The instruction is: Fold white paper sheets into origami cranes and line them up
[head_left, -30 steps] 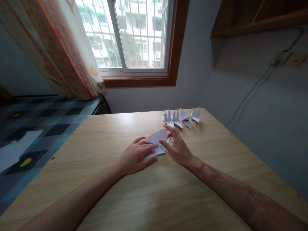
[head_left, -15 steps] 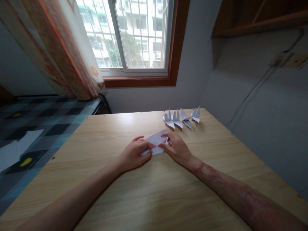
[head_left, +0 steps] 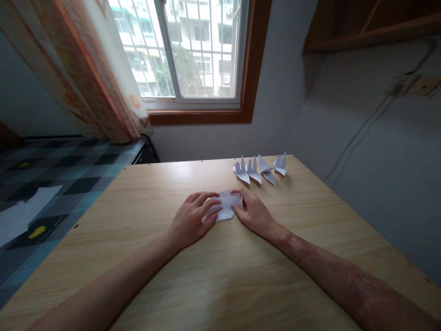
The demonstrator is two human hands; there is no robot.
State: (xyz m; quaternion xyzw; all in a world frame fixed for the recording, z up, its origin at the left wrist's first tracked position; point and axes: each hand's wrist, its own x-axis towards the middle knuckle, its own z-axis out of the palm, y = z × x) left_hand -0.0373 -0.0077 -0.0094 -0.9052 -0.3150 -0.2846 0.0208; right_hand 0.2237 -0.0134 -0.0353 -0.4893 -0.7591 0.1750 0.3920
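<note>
A small white folded paper point(head_left: 225, 205) lies on the wooden table point(head_left: 220, 276) between my two hands. My left hand point(head_left: 191, 220) rests on its left part, fingers curled and pressing down on the sheet. On the right edge my right hand point(head_left: 253, 212) pinches the paper with bent fingers. Part of the sheet is hidden under the fingers. A row of several finished white paper cranes point(head_left: 261, 169) stands beyond my right hand, apart from it.
The table's far edge meets the wall under a barred window point(head_left: 193, 50) with a patterned curtain point(head_left: 86, 69) at its left. A bed with a checked cover point(head_left: 51, 184) lies left of the table. A grey wall point(head_left: 372, 138) runs close along the right side.
The paper has been folded smaller and its raised point is down. Both hands closed in on it; my right hand's stretched fingers curled onto its right edge.
</note>
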